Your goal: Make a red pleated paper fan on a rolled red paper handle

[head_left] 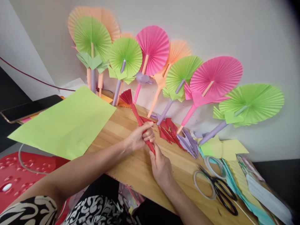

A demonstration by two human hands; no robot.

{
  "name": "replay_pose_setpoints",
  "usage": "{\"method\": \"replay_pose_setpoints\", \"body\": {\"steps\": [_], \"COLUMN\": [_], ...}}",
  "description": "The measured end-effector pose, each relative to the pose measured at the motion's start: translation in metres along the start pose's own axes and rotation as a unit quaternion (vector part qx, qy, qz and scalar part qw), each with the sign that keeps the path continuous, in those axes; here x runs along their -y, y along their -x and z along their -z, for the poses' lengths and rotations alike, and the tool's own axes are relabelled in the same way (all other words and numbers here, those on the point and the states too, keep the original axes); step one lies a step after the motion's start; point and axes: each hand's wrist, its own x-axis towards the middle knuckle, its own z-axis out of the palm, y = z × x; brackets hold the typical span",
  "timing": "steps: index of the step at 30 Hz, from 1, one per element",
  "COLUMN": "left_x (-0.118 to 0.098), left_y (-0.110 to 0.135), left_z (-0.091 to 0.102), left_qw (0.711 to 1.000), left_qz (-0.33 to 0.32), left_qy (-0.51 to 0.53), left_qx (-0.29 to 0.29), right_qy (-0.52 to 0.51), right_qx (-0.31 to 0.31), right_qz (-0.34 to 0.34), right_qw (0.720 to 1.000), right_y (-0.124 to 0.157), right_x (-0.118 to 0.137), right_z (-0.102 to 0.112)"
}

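Observation:
My left hand (pixel 142 136) is wrapped round the middle of a red pleated paper strip (pixel 134 109), folded up like a closed fan. Its far end flares out near the wall. My right hand (pixel 160 165) pinches the near end of the same strip just below the left hand. Both hands are over a wooden table (pixel 138 170). Red paper scraps (pixel 167 129) and purple pleated pieces (pixel 187 142) lie just beyond the hands.
Several round paper fans (pixel 153 47) in green, pink and orange lean against the wall. A green paper sheet (pixel 67 123) lies at the left, with a phone (pixel 28 107) behind it. Black scissors (pixel 221 190), tape rolls (pixel 206 184) and stacked coloured paper (pixel 248 184) sit at the right. A red stool (pixel 21 175) stands lower left.

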Motion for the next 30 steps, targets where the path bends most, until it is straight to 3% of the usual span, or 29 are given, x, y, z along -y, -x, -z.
{"method": "replay_pose_setpoints", "body": {"steps": [5,18,30], "left_x": [-0.013,-0.023,-0.034], "left_y": [-0.004,-0.010,-0.011], "left_z": [0.003,0.011,0.014], "left_qw": [0.998,0.997,0.997], "left_qz": [-0.059,-0.066,-0.074], "left_qy": [0.015,0.032,0.029], "left_qx": [-0.031,0.001,-0.017], "right_qy": [0.056,0.029,-0.039], "right_qx": [0.016,-0.013,-0.010], "right_qz": [-0.008,0.059,0.039], "right_qw": [0.998,0.998,0.998], "right_y": [-0.001,0.000,0.000], "right_x": [-0.005,-0.015,-0.014], "right_z": [-0.001,-0.003,-0.003]}}
